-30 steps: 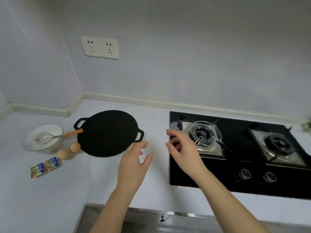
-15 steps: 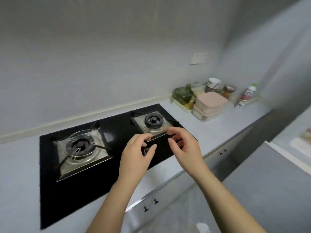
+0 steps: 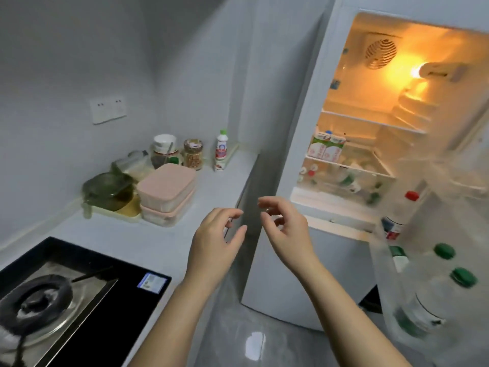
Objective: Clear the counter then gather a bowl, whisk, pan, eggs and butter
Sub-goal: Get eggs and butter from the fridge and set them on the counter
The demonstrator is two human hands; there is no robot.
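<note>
My left hand (image 3: 214,245) and my right hand (image 3: 284,229) are raised side by side in mid air, between the end of the white counter (image 3: 148,234) and the open fridge (image 3: 352,160). Both hold nothing, with fingers loosely curled. The bowl, whisk, pan, eggs and butter are out of view. At the counter's far end stand two stacked pink lidded boxes (image 3: 166,193), a green glass lidded dish (image 3: 108,192) on a pale tray, jars (image 3: 193,153) and a small white bottle (image 3: 221,149).
The black gas hob (image 3: 79,292) fills the lower left. The fridge interior is lit, with cartons (image 3: 326,149) on a shelf. Its open door (image 3: 434,274) at the right holds green-capped bottles. Grey floor lies below my arms.
The view has swung right, from the pan, bowl, eggs and butter, past the hob, to the counter's end and the open fridge. Both hands stayed raised and empty.
</note>
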